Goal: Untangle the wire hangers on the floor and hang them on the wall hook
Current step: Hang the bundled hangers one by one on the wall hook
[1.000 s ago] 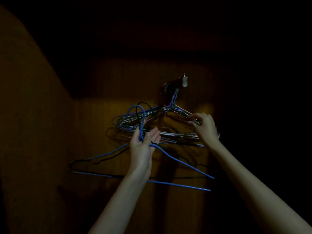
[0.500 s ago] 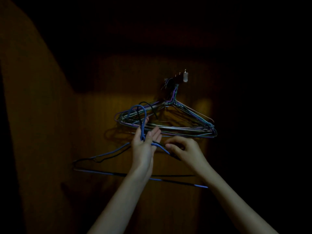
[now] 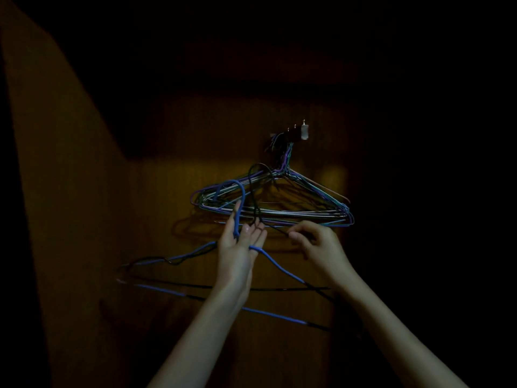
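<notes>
Dim light. Left hand [image 3: 240, 249] at centre frame grips the necks of a blue hanger [image 3: 279, 266] and a black hanger [image 3: 253, 189], apparently to keep them together. Right hand [image 3: 319, 245] pinches the black wire, likely separating it. Hung hangers [image 3: 279, 211] on wall hook [image 3: 303, 132] above.

Bunch of wire hangers [image 3: 279, 211] already hanging off the wall hook [image 3: 303, 133]; blue hanger [image 3: 279, 266] and black hanger [image 3: 279, 289] held just below, crossing each other.
</notes>
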The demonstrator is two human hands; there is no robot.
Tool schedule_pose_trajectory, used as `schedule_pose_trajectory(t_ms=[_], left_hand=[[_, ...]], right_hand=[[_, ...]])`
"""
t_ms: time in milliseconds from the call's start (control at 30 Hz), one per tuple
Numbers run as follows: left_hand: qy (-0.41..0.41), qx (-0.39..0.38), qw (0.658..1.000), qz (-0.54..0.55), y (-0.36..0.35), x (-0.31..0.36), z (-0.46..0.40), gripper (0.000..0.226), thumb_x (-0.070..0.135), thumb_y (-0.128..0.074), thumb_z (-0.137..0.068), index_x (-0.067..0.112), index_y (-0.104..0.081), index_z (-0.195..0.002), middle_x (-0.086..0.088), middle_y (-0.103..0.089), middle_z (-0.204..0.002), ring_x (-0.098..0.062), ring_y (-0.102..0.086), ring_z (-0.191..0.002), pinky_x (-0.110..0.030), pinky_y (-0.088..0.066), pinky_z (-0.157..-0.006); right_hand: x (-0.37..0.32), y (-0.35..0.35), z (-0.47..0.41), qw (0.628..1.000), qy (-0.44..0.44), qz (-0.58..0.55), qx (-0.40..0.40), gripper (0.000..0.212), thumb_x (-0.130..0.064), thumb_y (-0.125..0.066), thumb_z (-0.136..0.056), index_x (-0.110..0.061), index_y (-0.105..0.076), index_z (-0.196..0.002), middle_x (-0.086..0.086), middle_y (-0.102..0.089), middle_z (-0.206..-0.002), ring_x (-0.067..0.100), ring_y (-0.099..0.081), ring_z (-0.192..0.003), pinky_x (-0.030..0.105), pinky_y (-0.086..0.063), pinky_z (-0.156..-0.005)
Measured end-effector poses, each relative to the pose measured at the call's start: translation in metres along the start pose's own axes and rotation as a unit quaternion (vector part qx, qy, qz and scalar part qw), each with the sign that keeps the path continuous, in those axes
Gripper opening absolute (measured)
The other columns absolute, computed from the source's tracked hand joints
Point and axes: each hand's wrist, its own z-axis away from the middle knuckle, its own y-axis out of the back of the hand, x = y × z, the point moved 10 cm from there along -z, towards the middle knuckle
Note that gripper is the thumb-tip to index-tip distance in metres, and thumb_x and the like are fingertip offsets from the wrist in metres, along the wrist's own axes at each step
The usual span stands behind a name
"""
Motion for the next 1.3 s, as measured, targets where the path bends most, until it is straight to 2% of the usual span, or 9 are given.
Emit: schedule_pose_trajectory(t_ms=[200, 400, 533, 600, 667, 767, 867, 1133, 1300], left_hand=[[0.021, 0.000, 1.000, -0.011, -0.002, -0.007, 0.006, 0.044, 0.003, -0.030, -0.101, 0.015, -0.037, -0.143, -0.027, -0.039, -0.139, -0.035, -0.045, -0.128, -0.033, -0.042, -0.098], [0.046, 0.001, 0.999, 0.010, -0.005, -0.009, 0.016, 0.046, 0.003, -0.030, -0.101, 0.012, -0.031, -0.146, -0.026, -0.036, -0.144, -0.032, -0.044, -0.130, -0.031, -0.040, -0.102], [0.058, -0.025, 0.998, -0.021, -0.016, -0.015, 0.030, 0.045, 0.002, -0.031, -0.100, 0.014, -0.038, -0.143, -0.027, -0.036, -0.144, -0.033, -0.042, -0.132, -0.031, -0.038, -0.102], [0.063, -0.046, 0.996, -0.049, -0.021, -0.021, 0.039, 0.044, 0.001, -0.032, -0.100, 0.015, -0.041, -0.140, -0.029, -0.034, -0.144, -0.033, -0.039, -0.133, -0.030, -0.037, -0.101], [0.061, -0.066, 0.994, -0.066, -0.022, -0.024, 0.048, 0.043, 0.001, -0.032, -0.100, 0.017, -0.042, -0.138, -0.019, -0.042, -0.143, -0.027, -0.041, -0.133, -0.029, -0.038, -0.100], [0.068, -0.073, 0.992, -0.080, -0.017, -0.025, 0.057, 0.041, 0.002, -0.033, -0.100, 0.019, -0.046, -0.135, -0.017, -0.045, -0.137, -0.028, -0.043, -0.131, -0.031, -0.041, -0.100], [0.081, -0.073, 0.990, -0.086, -0.010, -0.022, 0.064, 0.041, 0.005, -0.033, -0.101, 0.018, -0.042, -0.139, -0.027, -0.040, -0.141, -0.033, -0.047, -0.127, -0.032, -0.044, -0.099], [0.067, -0.112, 0.989, -0.073, -0.010, 0.001, 0.089, 0.037, 0.004, -0.030, -0.101, 0.025, -0.049, -0.125, -0.026, -0.049, -0.132, -0.021, -0.058, -0.108, -0.024, -0.051, -0.090], [0.071, -0.133, 0.987, -0.060, -0.011, 0.001, 0.101, 0.035, 0.005, -0.032, -0.101, 0.027, -0.051, -0.120, -0.022, -0.056, -0.122, -0.013, -0.064, -0.098, -0.023, -0.053, -0.087]], right_hand=[[0.006, 0.016, 0.001, 0.999, -0.002, 0.034, 0.028, 0.007, -0.010, -0.059, -0.089, -0.013, -0.066, -0.089, -0.014, -0.058, -0.078, -0.007, -0.051, -0.074, -0.001, -0.036, -0.067], [0.017, 0.003, 0.009, 0.998, -0.038, -0.031, -0.042, 0.021, -0.013, -0.056, -0.092, -0.030, -0.057, -0.080, -0.011, -0.058, -0.077, -0.004, -0.054, -0.060, 0.014, -0.043, -0.059], [0.001, -0.010, 0.010, 0.991, -0.033, -0.116, -0.064, 0.007, -0.014, -0.059, -0.090, -0.021, -0.058, -0.093, -0.005, -0.061, -0.079, -0.003, -0.054, -0.054, 0.016, -0.043, -0.049], [-0.007, -0.016, 0.011, 0.988, -0.031, -0.133, -0.065, 0.011, -0.016, -0.059, -0.090, -0.017, -0.058, -0.102, -0.005, -0.063, -0.081, -0.004, -0.055, -0.055, 0.014, -0.041, -0.048], [-0.011, -0.019, 0.013, 0.990, -0.027, -0.126, -0.063, 0.016, -0.013, -0.058, -0.091, -0.012, -0.060, -0.107, -0.007, -0.062, -0.078, -0.005, -0.056, -0.055, 0.011, -0.040, -0.049], [-0.006, -0.021, 0.016, 0.991, -0.035, -0.116, -0.056, 0.016, -0.008, -0.056, -0.092, -0.003, -0.062, -0.105, -0.006, -0.060, -0.077, -0.006, -0.056, -0.056, 0.010, -0.040, -0.049], [0.007, -0.017, 0.019, 0.992, -0.065, -0.105, -0.035, 0.013, -0.009, -0.057, -0.090, -0.003, -0.062, -0.100, -0.004, -0.060, -0.078, -0.002, -0.056, -0.059, 0.011, -0.041, -0.048], [0.049, -0.004, 0.031, 0.979, -0.163, -0.117, 0.026, 0.003, -0.008, -0.057, -0.091, -0.007, -0.059, -0.092, 0.002, -0.057, -0.067, 0.012, -0.052, -0.056, 0.009, -0.039, -0.043], [0.053, -0.002, 0.036, 0.982, -0.167, -0.081, 0.042, 0.002, -0.009, -0.058, -0.090, -0.010, -0.058, -0.089, -0.002, -0.057, -0.069, 0.005, -0.054, -0.053, 0.011, -0.041, -0.046]])
